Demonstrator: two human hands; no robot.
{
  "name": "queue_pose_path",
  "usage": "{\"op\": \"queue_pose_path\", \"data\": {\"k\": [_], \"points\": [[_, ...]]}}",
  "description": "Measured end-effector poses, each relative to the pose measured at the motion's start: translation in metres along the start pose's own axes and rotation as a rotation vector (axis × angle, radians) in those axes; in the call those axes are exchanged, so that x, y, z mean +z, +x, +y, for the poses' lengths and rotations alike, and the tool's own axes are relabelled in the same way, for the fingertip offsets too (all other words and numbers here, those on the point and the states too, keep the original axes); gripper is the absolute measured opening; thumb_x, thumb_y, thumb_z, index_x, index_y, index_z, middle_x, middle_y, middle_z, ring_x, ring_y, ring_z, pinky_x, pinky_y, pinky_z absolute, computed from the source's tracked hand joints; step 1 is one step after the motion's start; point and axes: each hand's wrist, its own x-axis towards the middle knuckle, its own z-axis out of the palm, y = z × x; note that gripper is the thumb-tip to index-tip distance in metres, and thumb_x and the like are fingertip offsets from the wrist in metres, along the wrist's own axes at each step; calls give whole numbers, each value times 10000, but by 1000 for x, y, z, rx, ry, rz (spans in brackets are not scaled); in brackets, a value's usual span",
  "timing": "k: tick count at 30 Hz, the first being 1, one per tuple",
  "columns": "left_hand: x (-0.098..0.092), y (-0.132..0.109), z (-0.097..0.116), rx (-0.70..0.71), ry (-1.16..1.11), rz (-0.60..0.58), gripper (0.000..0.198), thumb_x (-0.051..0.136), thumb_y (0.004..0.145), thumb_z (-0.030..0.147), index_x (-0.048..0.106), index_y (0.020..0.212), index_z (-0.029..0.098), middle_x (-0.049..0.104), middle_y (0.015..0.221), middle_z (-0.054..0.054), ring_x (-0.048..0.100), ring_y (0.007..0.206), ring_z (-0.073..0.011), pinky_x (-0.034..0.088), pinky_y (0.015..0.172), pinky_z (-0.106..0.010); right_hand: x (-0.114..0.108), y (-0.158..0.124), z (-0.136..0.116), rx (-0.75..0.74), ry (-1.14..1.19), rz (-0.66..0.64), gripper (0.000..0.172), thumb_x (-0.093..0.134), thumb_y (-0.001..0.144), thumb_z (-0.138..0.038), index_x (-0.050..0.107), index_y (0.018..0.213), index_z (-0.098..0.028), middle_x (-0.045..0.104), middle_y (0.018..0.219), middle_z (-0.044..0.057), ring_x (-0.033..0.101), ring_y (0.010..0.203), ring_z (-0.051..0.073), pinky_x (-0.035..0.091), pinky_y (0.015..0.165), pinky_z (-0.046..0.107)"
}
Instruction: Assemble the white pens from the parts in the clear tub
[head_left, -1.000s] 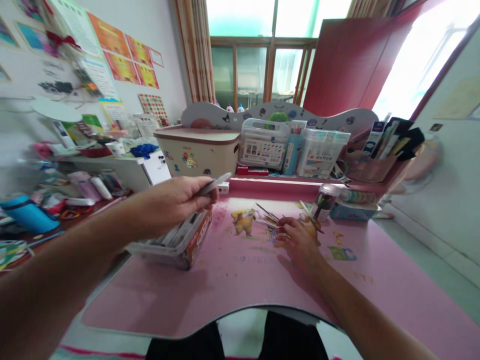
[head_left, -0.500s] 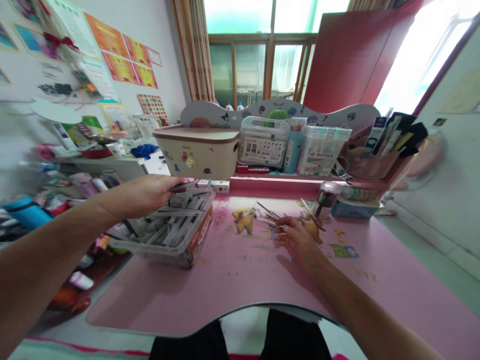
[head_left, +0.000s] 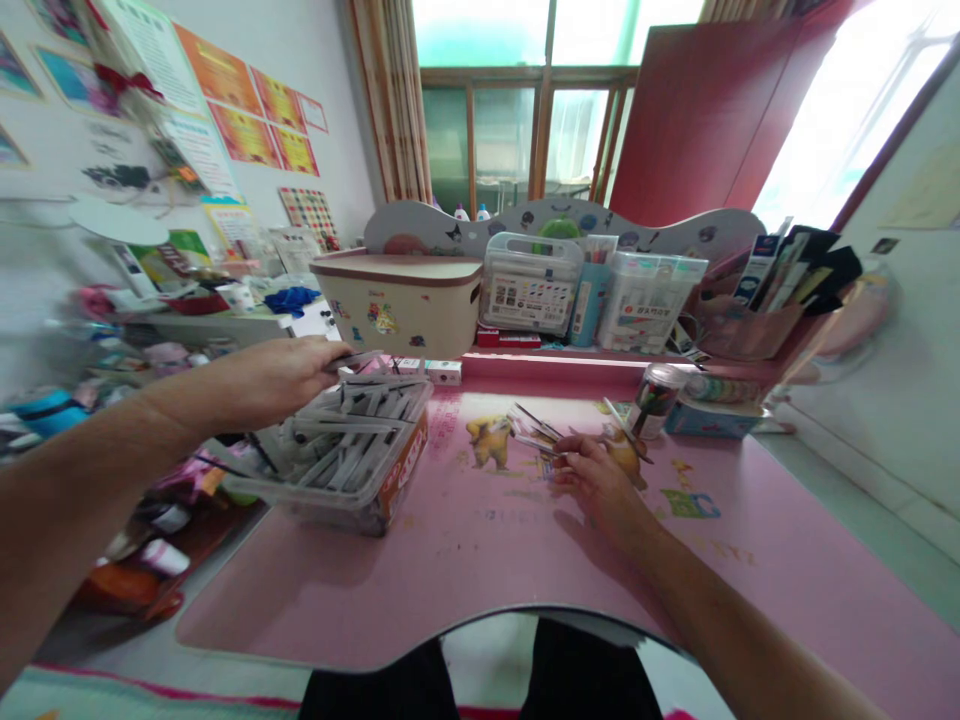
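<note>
My left hand (head_left: 311, 365) is closed on some slim pens just above the back left of a clear plastic box (head_left: 375, 490), which is filled with many grey-white pens (head_left: 352, 440). Near the middle of the pink desk (head_left: 465, 560), my right hand (head_left: 589, 470) pinches several thin pens (head_left: 536, 428), their tips pointing up and left. Beyond its fingers, a slim pen (head_left: 626, 430) leans by a clear jar (head_left: 658, 398) of dark items.
A cream lidded bin (head_left: 405, 310), two clear marker cases (head_left: 531, 285) (head_left: 649, 300) and a brush holder (head_left: 750, 325) line the back shelf. A blue box (head_left: 712, 418) sits at the right. Clutter fills the left side.
My left hand has shifted slightly left and up, with the pens in it. My right hand has barely moved. The view has shifted a little.
</note>
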Motion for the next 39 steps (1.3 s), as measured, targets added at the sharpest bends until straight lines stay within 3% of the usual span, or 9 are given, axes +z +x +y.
{"op": "queue_pose_path", "data": {"k": [6,9,14,24,30,32,35,37,39], "points": [[-4,6,0,-37,105,-70,389,415,879,245,609,1172,80,693,1040,-57,579,916,-182,390,895,-269,1,-4,-3,-2,-49,2,252,691,681,-337,611,896,-232,616,819,11,571,638,142,490,619,289],[2,8,1,26,90,-96,411,424,867,228,617,1203,92,688,1119,-65,582,988,-187,385,916,-272,1,-4,-3,0,-51,5,251,678,696,-326,615,921,-235,624,820,8,583,662,147,489,631,288],[15,10,-4,102,202,-17,416,432,836,136,630,1192,51,685,1143,-106,562,1015,-177,359,961,-284,0,-2,-1,-16,-39,-19,246,699,688,-326,615,897,-226,617,822,4,569,631,136,492,606,282],[23,12,-19,81,186,103,276,591,768,201,709,995,96,739,901,-74,582,779,-168,400,781,-250,-2,-1,3,-26,-61,-72,251,688,692,-341,604,899,-226,606,830,1,596,625,138,493,602,280],[21,11,-28,254,245,260,270,523,820,262,709,914,91,712,766,-37,556,679,-137,394,643,-207,-2,0,0,-104,-219,2,228,639,707,-354,614,892,-224,611,818,12,589,671,164,507,639,304],[17,3,-14,284,280,412,293,488,855,284,706,904,95,704,803,-57,563,723,-156,430,680,-246,-4,1,-4,-182,-396,81,194,595,723,-345,620,870,-221,624,835,27,597,716,185,500,654,310],[18,-19,30,354,232,656,295,440,915,276,680,994,124,687,943,-82,586,879,-193,467,805,-331,-10,4,-8,-294,-653,211,187,546,749,-309,639,877,-210,651,886,56,601,768,216,489,698,339],[33,-38,68,481,109,699,242,447,925,236,662,999,154,680,930,-67,604,890,-184,480,826,-326,-14,6,-8,-397,-835,266,210,516,777,-265,656,919,-201,671,951,75,606,870,242,476,805,377],[62,-55,106,635,-2,570,228,467,893,144,654,1020,173,690,948,-67,621,891,-186,493,806,-317,-17,9,-6,-496,-1042,263,256,481,795,-206,670,967,-188,684,1034,92,589,1007,263,426,935,412]]}}
